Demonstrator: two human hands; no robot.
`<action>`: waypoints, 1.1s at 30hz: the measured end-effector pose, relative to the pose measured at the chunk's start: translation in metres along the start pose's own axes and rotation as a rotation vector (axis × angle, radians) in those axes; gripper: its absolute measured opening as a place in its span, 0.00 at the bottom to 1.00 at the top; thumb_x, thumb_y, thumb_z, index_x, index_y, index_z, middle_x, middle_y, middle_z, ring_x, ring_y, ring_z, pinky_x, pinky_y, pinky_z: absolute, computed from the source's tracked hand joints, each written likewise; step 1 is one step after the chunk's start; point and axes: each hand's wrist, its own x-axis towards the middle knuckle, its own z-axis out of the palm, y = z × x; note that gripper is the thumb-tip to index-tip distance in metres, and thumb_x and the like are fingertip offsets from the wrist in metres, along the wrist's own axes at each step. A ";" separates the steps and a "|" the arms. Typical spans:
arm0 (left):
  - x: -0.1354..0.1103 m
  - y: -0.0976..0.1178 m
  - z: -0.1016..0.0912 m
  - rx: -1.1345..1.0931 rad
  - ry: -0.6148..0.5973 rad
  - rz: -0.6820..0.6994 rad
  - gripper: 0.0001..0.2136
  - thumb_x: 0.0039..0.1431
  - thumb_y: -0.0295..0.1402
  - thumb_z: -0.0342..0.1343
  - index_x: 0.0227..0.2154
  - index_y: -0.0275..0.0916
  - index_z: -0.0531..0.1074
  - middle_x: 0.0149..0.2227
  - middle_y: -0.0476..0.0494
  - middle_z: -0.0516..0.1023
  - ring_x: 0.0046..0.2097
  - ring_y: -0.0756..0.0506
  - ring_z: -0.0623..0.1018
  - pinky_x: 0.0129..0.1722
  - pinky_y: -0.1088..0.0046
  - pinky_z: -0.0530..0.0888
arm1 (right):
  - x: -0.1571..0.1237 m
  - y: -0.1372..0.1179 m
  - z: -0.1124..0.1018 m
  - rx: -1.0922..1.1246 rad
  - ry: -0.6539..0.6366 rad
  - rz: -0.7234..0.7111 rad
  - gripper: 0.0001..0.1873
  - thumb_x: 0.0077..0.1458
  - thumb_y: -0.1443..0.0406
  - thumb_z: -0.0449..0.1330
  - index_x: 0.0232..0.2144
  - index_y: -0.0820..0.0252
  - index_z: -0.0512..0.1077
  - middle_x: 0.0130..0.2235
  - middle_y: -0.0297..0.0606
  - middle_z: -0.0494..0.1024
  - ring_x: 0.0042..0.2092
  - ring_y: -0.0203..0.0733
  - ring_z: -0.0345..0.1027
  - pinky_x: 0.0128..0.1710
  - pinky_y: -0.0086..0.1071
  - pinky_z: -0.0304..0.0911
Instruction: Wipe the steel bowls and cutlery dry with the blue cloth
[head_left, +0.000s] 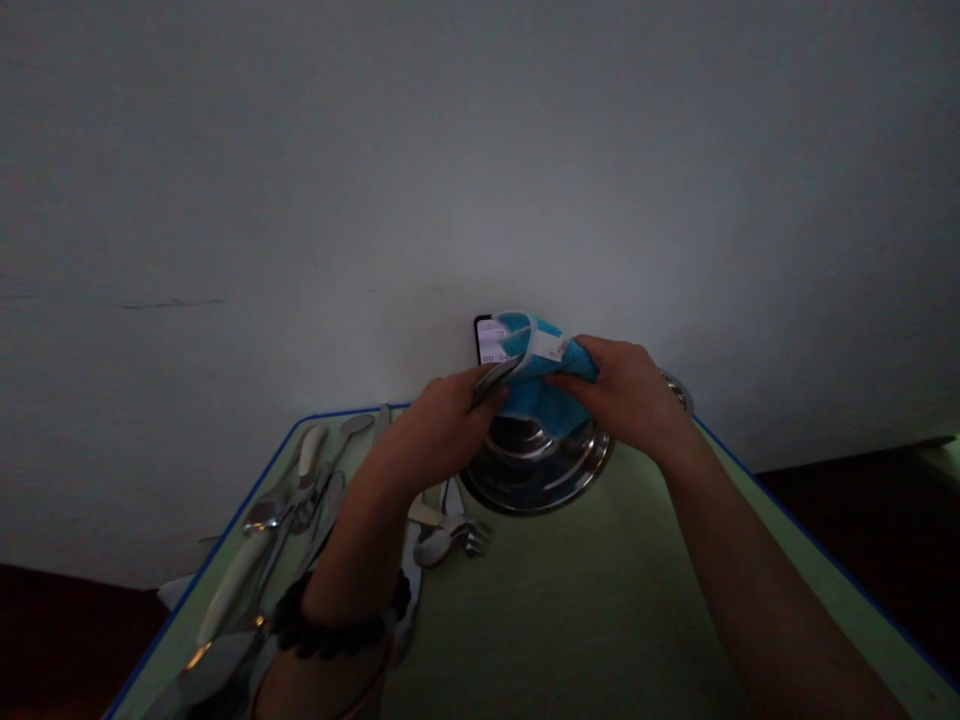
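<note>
A blue cloth (551, 400) with pale edging and a white tag is bunched between my hands above a shiny metal plate (540, 485). My right hand (619, 390) is closed, pinching the cloth between thumb and fingers. My left hand (450, 420) is closed around a thin metal utensil (496, 378) at the cloth's left edge. The cloth and my fingers cover much of this utensil, so I cannot tell its exact kind. Below my left hand lie a fork (474, 537) and a spoon (433, 547).
Several spoons, knives and other pieces of cutlery (281, 525) lie along the left of the green table (600, 620). A phone (486, 335) with lit digits leans against the wall (480, 180) behind the cloth. Another metal dish (679, 392) shows partly behind my right wrist.
</note>
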 end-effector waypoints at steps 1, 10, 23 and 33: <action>0.001 -0.001 0.000 -0.008 0.024 0.002 0.15 0.58 0.35 0.43 0.40 0.39 0.73 0.33 0.43 0.78 0.35 0.43 0.75 0.36 0.66 0.69 | 0.000 0.001 0.000 0.004 0.025 0.013 0.09 0.50 0.60 0.57 0.26 0.60 0.70 0.25 0.32 0.72 0.28 0.36 0.64 0.26 0.28 0.52; 0.002 -0.017 -0.004 -0.339 0.359 -0.062 0.14 0.56 0.41 0.49 0.36 0.38 0.73 0.34 0.44 0.77 0.36 0.44 0.75 0.36 0.68 0.71 | 0.004 0.002 0.009 0.152 0.361 0.100 0.18 0.55 0.54 0.50 0.25 0.61 0.68 0.23 0.34 0.71 0.25 0.35 0.61 0.25 0.29 0.52; 0.004 -0.021 0.004 -0.170 0.181 -0.157 0.12 0.54 0.39 0.49 0.31 0.38 0.74 0.27 0.46 0.77 0.32 0.44 0.75 0.30 0.69 0.70 | 0.002 0.019 -0.003 -0.048 -0.152 0.048 0.11 0.53 0.59 0.53 0.27 0.61 0.68 0.29 0.39 0.74 0.29 0.40 0.65 0.27 0.29 0.54; 0.006 -0.016 0.002 -0.229 0.438 -0.066 0.13 0.56 0.41 0.49 0.27 0.37 0.73 0.24 0.48 0.74 0.27 0.48 0.71 0.26 0.74 0.67 | 0.003 0.010 0.003 0.032 0.041 0.065 0.18 0.57 0.54 0.48 0.26 0.61 0.66 0.26 0.37 0.72 0.27 0.38 0.64 0.26 0.29 0.52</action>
